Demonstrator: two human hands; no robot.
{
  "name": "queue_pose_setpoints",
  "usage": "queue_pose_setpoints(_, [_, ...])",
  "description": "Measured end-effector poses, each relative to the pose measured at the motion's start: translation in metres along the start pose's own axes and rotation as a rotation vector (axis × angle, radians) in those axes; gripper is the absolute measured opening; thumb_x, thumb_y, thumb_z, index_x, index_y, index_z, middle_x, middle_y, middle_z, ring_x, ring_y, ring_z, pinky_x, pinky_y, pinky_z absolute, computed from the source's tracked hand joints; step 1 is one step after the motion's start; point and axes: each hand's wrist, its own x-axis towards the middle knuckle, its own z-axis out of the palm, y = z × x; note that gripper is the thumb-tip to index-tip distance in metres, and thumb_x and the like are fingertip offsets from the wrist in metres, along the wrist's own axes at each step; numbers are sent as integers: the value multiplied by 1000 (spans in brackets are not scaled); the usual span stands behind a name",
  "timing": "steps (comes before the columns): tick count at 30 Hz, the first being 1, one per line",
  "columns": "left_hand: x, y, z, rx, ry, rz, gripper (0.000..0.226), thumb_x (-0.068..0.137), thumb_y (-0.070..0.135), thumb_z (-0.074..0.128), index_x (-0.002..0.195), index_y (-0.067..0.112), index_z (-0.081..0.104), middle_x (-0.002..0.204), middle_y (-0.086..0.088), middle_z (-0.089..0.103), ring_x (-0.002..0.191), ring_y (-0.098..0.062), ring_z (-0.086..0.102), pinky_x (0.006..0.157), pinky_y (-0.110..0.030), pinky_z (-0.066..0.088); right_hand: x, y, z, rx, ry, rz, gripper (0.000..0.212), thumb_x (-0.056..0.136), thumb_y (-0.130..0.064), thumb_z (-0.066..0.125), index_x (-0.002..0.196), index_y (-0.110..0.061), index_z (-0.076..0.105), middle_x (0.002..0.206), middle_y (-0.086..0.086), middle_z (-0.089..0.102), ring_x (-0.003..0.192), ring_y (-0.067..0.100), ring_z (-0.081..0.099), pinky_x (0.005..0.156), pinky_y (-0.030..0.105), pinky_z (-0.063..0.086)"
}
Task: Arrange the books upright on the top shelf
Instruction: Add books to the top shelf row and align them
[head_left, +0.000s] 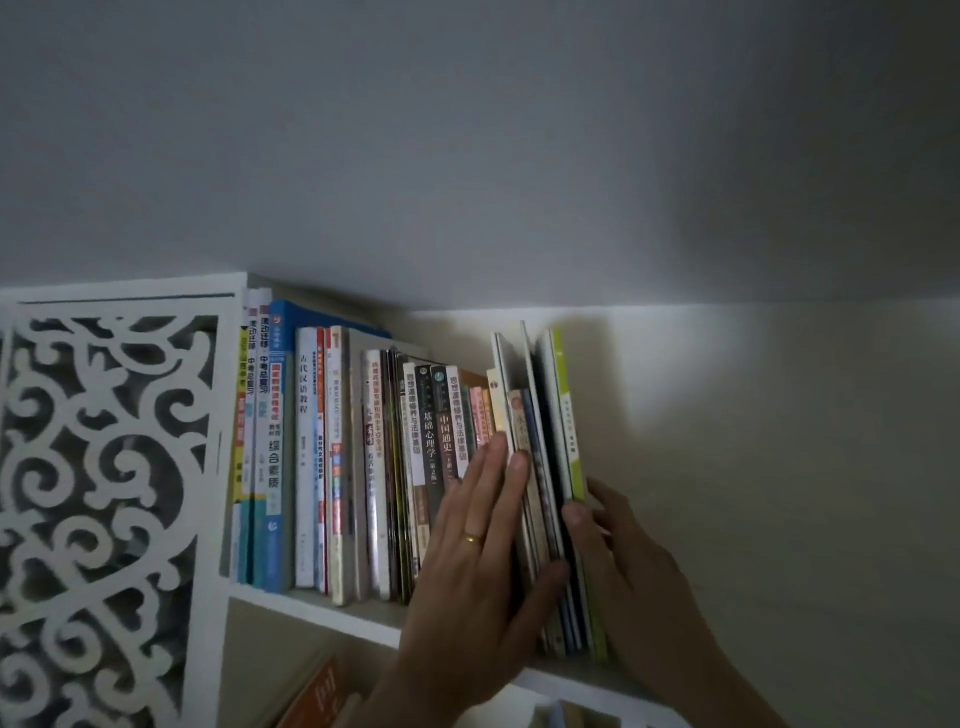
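Note:
A row of upright books (343, 457) fills the white top shelf (332, 610) from the left side panel to a green-spined book (569, 415) at the right end. My left hand (470, 561), wearing a gold ring, lies with straight fingers flat against the spines in the middle-right of the row. My right hand (628, 566) cups the right end of the row, thumb on the front edge of the thin tall books, fingers behind the green one. The lower parts of those books are hidden by both hands.
A white carved openwork panel (104, 467) forms the shelf's left side. The wall stands right behind and to the right of the books. On the shelf below, an orange book (317, 696) leans, partly in view.

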Motion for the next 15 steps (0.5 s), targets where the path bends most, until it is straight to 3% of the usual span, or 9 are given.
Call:
queue_pose_setpoints(4, [0, -3, 4, 30, 2, 3, 79, 104, 55, 40, 164, 19, 6, 172, 0, -3, 159, -20, 2, 123, -54, 11, -1, -2, 0, -29, 49, 1, 52, 85, -74, 29, 132, -58, 45, 106, -34, 66, 102, -7, 65, 88, 19, 49])
queue_pose_setpoints(7, [1, -5, 7, 30, 1, 0, 77, 105, 57, 37, 164, 20, 6, 172, 1, -2, 159, -19, 3, 123, -52, 11, 0, 1, 3, -49, 39, 9, 59, 82, -84, 32, 136, -60, 40, 119, -31, 64, 106, -7, 64, 97, 29, 53])
queue_pose_setpoints(11, [1, -5, 5, 17, 7, 1, 76, 105, 56, 38, 164, 19, 9, 172, 0, 1, 159, -20, 6, 122, -53, 14, 1, 4, 5, -82, 17, 13, 84, 65, -100, 31, 139, -60, 35, 130, -27, 59, 115, -1, 61, 101, 35, 53])
queue_pose_setpoints(13, [1, -4, 4, 13, 3, 4, 77, 104, 54, 40, 164, 19, 9, 172, 0, 1, 159, -20, 5, 122, -53, 13, -1, 2, 4, -84, 18, 17, 79, 72, -94, 28, 141, -56, 36, 128, -25, 62, 113, 0, 63, 102, 33, 51])
queue_pose_setpoints(15, [0, -4, 4, 20, 1, 6, 78, 103, 53, 44, 164, 19, 8, 173, 0, 0, 159, -20, 4, 122, -54, 10, -3, 1, 3, -95, 36, 15, 66, 80, -81, 27, 139, -52, 39, 113, -23, 67, 102, 0, 65, 95, 28, 50])
